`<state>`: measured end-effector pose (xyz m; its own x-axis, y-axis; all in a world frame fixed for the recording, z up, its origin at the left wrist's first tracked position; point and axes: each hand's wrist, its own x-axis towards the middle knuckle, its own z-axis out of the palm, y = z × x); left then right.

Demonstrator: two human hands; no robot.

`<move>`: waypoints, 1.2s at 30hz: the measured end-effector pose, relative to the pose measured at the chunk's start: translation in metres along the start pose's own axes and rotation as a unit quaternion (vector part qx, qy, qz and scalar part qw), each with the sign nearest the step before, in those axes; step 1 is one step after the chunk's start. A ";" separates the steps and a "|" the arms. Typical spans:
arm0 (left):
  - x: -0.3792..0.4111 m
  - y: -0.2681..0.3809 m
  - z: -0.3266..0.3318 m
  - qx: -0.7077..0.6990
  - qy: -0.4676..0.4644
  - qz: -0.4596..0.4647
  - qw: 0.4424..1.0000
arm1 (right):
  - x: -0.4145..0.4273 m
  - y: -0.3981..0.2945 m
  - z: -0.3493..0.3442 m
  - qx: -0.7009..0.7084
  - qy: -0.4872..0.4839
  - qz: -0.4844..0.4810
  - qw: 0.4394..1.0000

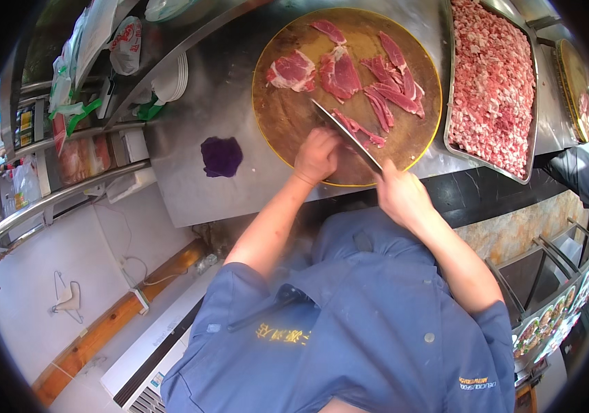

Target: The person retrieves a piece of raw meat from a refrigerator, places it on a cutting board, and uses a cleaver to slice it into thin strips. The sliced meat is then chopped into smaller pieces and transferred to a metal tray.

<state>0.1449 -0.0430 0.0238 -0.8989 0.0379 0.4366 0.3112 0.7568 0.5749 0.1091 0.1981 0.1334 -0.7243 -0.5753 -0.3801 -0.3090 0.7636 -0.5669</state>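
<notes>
My right hand (pixel 403 193) grips the handle of a knife (pixel 346 131), whose long blade slants up and left across the round wooden chopping board (pixel 289 118). Close against the near side of the blade, my left hand (pixel 319 154) rests on the board with its fingers curled. Its fingertips are blurred, and what lies under them is hidden. Just beyond the blade are narrow cut strips of raw meat (pixel 372 135). Farther back lie a marbled slab of meat (pixel 292 71), a thicker slab (pixel 340 75), a smaller piece (pixel 328 31) and several long slices (pixel 400 85).
Right of the board, a deep metal tray (pixel 533 121) is heaped with diced meat (pixel 493 88). A crumpled purple cloth (pixel 221 156) lies on the steel table (pixel 191 191). White plates (pixel 173 77) and bags fill the left shelf. Another round board (pixel 570 90) and a dark sleeve (pixel 581 170) appear far right.
</notes>
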 end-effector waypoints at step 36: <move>0.232 -0.008 0.032 0.134 -0.381 0.107 0.909 | -0.055 0.089 -0.033 -0.024 0.014 -0.031 0.999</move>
<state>-0.0759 -0.0192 0.0987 -0.8111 0.5666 -0.1452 0.5097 0.8065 0.2997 0.1010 0.3074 0.1282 -0.7205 -0.6131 -0.3241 -0.3815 0.7407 -0.5530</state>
